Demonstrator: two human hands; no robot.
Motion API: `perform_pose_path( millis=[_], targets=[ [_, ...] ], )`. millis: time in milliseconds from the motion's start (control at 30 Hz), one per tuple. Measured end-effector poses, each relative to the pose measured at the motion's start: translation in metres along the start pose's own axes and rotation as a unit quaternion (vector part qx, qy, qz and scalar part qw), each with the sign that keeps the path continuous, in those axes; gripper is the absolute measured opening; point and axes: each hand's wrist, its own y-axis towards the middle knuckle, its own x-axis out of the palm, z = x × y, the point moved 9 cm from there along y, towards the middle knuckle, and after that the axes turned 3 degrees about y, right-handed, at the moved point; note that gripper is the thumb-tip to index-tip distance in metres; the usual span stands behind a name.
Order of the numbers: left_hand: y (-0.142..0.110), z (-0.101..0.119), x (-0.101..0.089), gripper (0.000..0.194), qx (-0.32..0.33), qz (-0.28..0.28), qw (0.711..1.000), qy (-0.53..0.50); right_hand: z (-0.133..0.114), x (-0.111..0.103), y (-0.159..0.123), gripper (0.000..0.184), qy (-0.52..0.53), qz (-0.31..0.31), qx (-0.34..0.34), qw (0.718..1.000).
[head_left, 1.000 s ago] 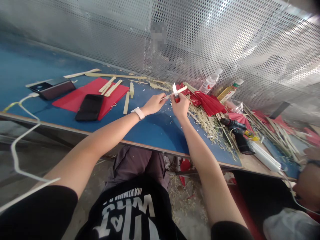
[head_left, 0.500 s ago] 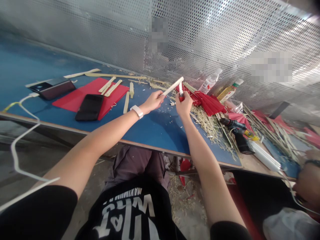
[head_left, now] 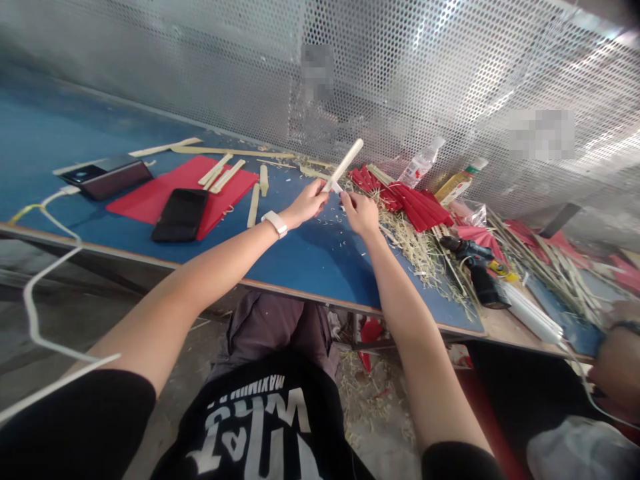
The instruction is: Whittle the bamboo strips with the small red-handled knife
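My left hand [head_left: 309, 202], with a white wristband, is closed on the lower end of a pale bamboo strip [head_left: 345, 162] that points up and to the right over the blue table [head_left: 310, 257]. Close beside it, my right hand [head_left: 359, 212] is closed round a small knife whose blade tip [head_left: 337, 188] rests against the strip near my left fingers. The knife's handle is hidden in my fist. Wood shavings lie on the table under both hands.
A red mat [head_left: 165, 193] carries a black phone [head_left: 180, 214] and bamboo strips [head_left: 220, 173]. A power bank [head_left: 107, 177] with white cable sits far left. Folded red fans [head_left: 415, 203], bottles [head_left: 420, 165], a drill [head_left: 475, 267] and shavings crowd the right. Another person's arm [head_left: 615, 363] shows at right.
My left hand has tilted the bamboo strip more steeply upward. My right hand has drawn the knife down and left along the strip, from its upper part to beside my left fingers.
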Motion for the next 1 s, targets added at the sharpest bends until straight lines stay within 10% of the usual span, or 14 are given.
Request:
perform_pose_path(
  millis=[333, 800, 1000],
  targets=[
    [-0.002, 0.005, 0.007, 0.009, 0.003, -0.032, 0.998, -0.048, -0.004, 0.004, 0.000, 0.069, 0.023, 0.006, 0.026, 0.999],
    [0.006, -0.007, -0.035, 0.023, 0.036, 0.149, 0.987, 0.054, 0.017, -0.043, -0.010, 0.048, 0.039, 0.219, 0.094, 0.971],
    [0.016, -0.021, -0.052, 0.018, 0.024, 0.194, 0.980, 0.033, 0.011, -0.038, -0.003, 0.036, 0.036, 0.166, 0.043, 0.985]
  ],
)
